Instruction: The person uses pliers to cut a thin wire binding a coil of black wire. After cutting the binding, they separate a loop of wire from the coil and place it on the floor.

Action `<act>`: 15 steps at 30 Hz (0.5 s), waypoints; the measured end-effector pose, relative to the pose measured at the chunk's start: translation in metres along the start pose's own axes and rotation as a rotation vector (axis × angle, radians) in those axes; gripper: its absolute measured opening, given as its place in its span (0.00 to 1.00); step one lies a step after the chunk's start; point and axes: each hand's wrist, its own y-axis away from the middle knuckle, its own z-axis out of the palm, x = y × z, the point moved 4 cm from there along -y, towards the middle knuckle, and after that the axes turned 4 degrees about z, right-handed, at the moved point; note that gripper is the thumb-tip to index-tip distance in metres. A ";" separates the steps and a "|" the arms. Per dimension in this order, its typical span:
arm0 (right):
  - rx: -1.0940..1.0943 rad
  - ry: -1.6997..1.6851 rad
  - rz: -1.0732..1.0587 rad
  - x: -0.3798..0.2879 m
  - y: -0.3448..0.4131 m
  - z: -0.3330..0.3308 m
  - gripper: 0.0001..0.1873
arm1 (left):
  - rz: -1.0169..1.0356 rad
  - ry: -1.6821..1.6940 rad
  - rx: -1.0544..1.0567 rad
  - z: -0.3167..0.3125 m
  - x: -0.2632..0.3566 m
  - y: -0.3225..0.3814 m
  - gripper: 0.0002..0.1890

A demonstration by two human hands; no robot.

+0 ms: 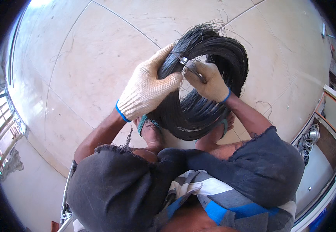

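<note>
A thick coil of thin dark wire stands between my feet, with loose wire ends sticking out at its top. My left hand, in a cream knitted glove with a blue cuff, grips the coil's left side, thumb and fingers spread around the bundle. In the same kind of glove, my right hand holds a metal hand tool, apparently pliers. The tool's shiny head meets a tie band wrapped around the bundle. My right palm and most of the tool's handles are hidden by the fingers.
Pale floor tiles carry a few stray wire strands. At the right stands a framed panel or tray with a tangle of metal bits. Slatted bars rise at the far left. A metal frame is beside my left leg.
</note>
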 end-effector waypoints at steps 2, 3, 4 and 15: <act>0.094 0.015 -0.158 0.020 -0.011 0.010 0.09 | 0.023 -0.052 0.051 0.001 -0.009 -0.005 0.40; 0.111 0.009 -0.148 0.023 -0.015 0.016 0.09 | 0.040 -0.078 0.081 0.000 -0.015 -0.008 0.40; 0.130 0.005 -0.136 0.025 -0.019 0.022 0.09 | 0.029 -0.065 0.081 -0.001 -0.020 -0.011 0.40; -0.472 -0.362 0.656 -0.055 0.002 -0.027 0.23 | 0.045 -0.002 0.035 -0.029 -0.050 -0.019 0.40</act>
